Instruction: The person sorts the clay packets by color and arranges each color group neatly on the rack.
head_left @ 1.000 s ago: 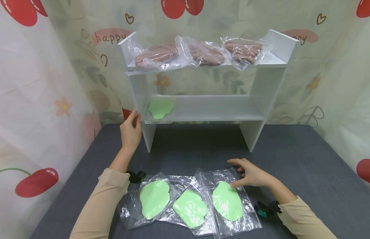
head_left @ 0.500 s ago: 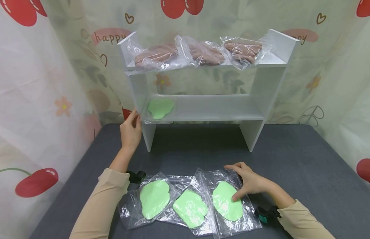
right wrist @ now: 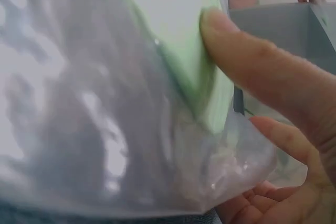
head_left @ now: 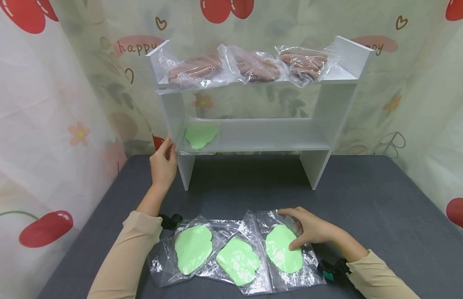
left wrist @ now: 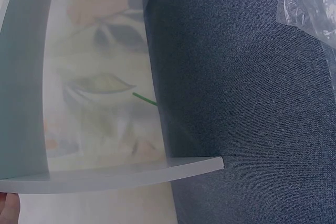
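Observation:
In the head view, my left hand point(head_left: 163, 168) grips the left side panel of a white shelf unit point(head_left: 272, 135); a fingertip point(left wrist: 8, 208) shows outside that panel in the left wrist view. My right hand point(head_left: 315, 226) holds the rightmost clear zip bag, which contains a flat, pale green slab point(head_left: 283, 249). In the right wrist view, the thumb point(right wrist: 262, 66) presses the green slab point(right wrist: 210, 93) through the plastic while the fingers point(right wrist: 283, 135) curl behind the bag. Left of it lie two more bagged green slabs, a middle one point(head_left: 238, 261) and a left one point(head_left: 194, 249).
On the middle shelf, another bagged green slab point(head_left: 201, 135) lies at the left end. Several wrapped brown bundles point(head_left: 257, 68) line the top shelf. Everything stands on a dark table point(head_left: 373, 199), with printed curtains point(head_left: 78, 104) around it. A thin cable point(head_left: 392, 143) hangs at the right.
My right hand has come down and left onto the rightmost bag and taken hold of it. The bag's near edge has shifted up slightly. My left hand has stayed at the shelf panel.

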A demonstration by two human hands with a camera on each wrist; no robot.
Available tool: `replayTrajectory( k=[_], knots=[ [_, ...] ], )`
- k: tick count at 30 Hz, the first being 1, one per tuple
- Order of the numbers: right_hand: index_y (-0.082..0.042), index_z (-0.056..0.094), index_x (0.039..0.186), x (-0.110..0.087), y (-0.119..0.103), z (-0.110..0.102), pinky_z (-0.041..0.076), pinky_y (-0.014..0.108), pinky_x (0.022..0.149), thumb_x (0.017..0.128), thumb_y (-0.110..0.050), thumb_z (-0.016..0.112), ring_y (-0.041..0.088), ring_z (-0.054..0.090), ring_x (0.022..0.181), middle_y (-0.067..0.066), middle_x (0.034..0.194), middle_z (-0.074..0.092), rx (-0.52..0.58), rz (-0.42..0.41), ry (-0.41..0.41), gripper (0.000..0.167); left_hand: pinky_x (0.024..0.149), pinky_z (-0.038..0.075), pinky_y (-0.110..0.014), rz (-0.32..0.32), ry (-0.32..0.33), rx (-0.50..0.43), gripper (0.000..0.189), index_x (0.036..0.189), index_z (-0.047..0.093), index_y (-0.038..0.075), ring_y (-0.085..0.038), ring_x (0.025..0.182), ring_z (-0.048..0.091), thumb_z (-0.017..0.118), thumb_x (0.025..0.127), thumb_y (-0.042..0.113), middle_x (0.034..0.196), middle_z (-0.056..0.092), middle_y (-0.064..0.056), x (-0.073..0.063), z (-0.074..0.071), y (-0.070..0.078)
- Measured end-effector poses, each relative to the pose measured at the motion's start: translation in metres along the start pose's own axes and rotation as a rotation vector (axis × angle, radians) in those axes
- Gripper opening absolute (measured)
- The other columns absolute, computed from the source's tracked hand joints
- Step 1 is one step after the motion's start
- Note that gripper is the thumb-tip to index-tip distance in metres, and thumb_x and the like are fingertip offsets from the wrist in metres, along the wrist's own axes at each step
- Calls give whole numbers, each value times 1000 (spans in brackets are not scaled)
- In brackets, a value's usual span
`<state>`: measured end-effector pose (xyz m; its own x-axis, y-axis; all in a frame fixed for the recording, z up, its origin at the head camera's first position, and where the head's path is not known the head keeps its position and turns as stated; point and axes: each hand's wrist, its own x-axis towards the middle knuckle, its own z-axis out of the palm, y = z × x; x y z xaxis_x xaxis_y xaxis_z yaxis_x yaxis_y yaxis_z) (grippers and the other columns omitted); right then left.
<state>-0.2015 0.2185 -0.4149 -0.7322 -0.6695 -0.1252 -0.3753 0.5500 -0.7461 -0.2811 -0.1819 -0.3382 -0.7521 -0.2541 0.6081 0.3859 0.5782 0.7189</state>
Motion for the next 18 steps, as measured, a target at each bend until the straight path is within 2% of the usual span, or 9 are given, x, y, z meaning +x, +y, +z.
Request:
replayTrajectory(
  k=[5, 10, 15, 18],
  knots=[
    [0, 35, 140, 2, 1, -1, 36, 22, 55, 72, -26, 80, 4, 38, 60, 6, 74, 45, 13, 10, -7, 86, 82, 53, -47, 1, 1, 0, 40, 134, 51, 8, -34, 101, 65, 52, 94, 5, 116, 64, -22, 0, 0, 0],
    [-5, 38, 140, 3, 2, 1, 36, 21, 51, 76, -29, 77, 2, 36, 54, -2, 65, 43, -22, 5, 12, 79, 81, 53, -48, 6, 9, 5, 41, 134, 51, 7, -34, 100, 66, 53, 93, 4, 115, 65, -23, 0, 0, 0],
    [-10, 41, 139, 4, 4, 4, 34, 20, 49, 80, -29, 74, 0, 32, 50, -6, 63, 39, -33, -20, 39, 71, 82, 53, -48, 2, 5, 5, 41, 135, 51, 8, -34, 100, 66, 52, 94, 4, 116, 64, -23, 0, 0, -1],
    [-9, 44, 136, 5, 5, 4, 36, 19, 47, 82, -25, 71, -2, 33, 49, 0, 73, 52, -14, -44, 60, 62, 82, 53, -47, -5, -5, 4, 41, 135, 50, 8, -34, 101, 65, 52, 95, 6, 117, 64, -22, 1, 0, -1]
  ],
)
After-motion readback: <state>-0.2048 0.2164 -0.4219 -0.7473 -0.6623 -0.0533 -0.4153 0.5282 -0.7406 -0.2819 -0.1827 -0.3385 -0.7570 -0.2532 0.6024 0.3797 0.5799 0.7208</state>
